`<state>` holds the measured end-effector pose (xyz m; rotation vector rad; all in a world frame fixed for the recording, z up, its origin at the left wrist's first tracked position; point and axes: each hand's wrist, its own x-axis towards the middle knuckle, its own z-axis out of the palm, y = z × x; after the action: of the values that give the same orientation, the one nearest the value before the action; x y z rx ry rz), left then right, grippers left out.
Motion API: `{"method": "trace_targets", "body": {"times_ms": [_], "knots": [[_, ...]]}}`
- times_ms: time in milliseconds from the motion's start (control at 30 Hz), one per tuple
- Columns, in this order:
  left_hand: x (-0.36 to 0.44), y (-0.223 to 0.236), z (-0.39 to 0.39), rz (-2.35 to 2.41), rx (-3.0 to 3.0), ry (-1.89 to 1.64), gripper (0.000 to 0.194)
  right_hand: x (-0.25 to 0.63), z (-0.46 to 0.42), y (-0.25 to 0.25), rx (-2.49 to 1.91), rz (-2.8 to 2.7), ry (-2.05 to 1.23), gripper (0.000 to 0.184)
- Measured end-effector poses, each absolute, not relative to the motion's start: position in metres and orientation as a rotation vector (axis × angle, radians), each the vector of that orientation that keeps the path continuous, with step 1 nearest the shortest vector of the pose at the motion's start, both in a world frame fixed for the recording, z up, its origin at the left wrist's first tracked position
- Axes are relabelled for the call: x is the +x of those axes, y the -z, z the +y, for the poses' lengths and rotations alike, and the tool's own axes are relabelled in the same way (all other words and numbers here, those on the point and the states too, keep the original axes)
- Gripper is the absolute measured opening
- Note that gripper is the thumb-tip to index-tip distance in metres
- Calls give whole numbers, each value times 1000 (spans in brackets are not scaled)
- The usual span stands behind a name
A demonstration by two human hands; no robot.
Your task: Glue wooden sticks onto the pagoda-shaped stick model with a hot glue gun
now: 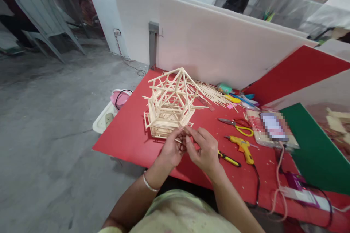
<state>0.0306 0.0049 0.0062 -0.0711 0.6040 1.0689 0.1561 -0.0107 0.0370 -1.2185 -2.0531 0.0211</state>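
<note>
Pale-wood frame stands on red table, left hand and right hand pinching at its near corner, grip contents unclear; a wrist bump there could snap thin sticks.

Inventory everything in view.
Frame: one, pale, centre
Sticks: many, pale, behind frame
Scissors: one, red/yellow, right
Glue gun: one, yellow, right
Cutter: one, yellow/black, right
Phone: one, grey, on packet
Packet: one, red, right
Oddments: several, mixed, back
Cords: several, mixed, right
Table: one, red, centre
Boards: several, white/red/green, behind, right
Tub: one, pink, left
Chair: one, grey, left
People: two, clothes dark/red, left
Left hand: one, bare, front
Right hand: one, bare, front
</note>
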Motion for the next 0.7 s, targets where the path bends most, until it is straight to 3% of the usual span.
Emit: {"method": "trace_targets", "body": {"times_ms": [533,700], "knots": [[31,-2,3,613,-30,-1093,26,154,-12,-38,-1211,-2072,32,41],[28,1,1,527,99,-1060,31,160,-18,-40,-1186,-1969,6,52]]}}
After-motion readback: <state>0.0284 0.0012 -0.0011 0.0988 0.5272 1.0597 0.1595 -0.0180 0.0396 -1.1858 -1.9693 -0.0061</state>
